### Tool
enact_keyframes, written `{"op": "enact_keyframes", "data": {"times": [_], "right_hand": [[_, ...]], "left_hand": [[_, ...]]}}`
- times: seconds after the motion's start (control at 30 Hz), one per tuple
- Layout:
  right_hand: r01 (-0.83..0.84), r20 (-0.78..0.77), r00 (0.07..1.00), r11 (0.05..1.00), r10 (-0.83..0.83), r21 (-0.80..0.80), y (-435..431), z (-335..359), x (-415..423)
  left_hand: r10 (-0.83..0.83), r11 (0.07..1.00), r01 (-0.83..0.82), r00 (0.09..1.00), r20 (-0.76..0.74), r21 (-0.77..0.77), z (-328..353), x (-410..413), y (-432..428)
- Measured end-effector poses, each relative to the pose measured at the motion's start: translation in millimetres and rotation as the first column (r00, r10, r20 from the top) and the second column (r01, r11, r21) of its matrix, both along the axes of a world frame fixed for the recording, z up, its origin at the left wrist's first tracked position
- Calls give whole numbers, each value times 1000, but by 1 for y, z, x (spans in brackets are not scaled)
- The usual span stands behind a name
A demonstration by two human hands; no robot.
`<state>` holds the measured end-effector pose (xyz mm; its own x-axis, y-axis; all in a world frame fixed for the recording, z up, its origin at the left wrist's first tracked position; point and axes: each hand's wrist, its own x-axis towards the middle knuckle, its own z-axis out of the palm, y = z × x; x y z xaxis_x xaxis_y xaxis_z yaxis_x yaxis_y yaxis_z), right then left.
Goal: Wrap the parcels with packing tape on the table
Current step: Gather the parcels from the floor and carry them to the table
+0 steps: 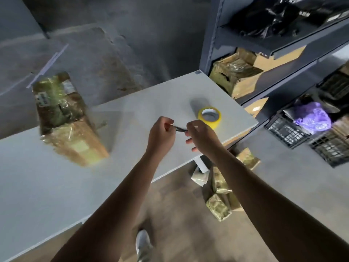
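Table (56,186): parcel (69,121) lay well left of my hands, long axis running away from me, nearer my left hand (161,135); tape (211,124) sat just beyond my right hand (202,137). Both hands pinched an unidentifiable dark item (180,128).

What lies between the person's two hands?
A small dark thin object, pinched at either end by the left hand and right hand, too blurred to identify; the head view shows it.
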<state>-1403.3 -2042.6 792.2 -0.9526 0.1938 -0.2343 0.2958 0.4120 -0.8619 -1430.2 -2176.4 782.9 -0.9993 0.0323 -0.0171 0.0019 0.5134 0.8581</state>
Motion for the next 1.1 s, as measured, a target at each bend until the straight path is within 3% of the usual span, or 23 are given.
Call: {"op": "enact_keyframes", "data": {"times": [0.23,0.5,0.77,1.1], "right_hand": [[13,-31,999,992,-9,123,142,-55,79],[193,57,978,974,-201,116,226,-159,120],[449,144,874,884,-465,129,303,-358,129],[616,228,724,759,-651,212,380,-623,165]], "left_hand": [[-20,999,17,997,73,48,-44,84,142],[-153,988,149,965,212,34,-144,117,238],[-317,940,341,878,359,-3,-351,101,327],[-511,807,578,788,343,-124,-604,79,423]]}}
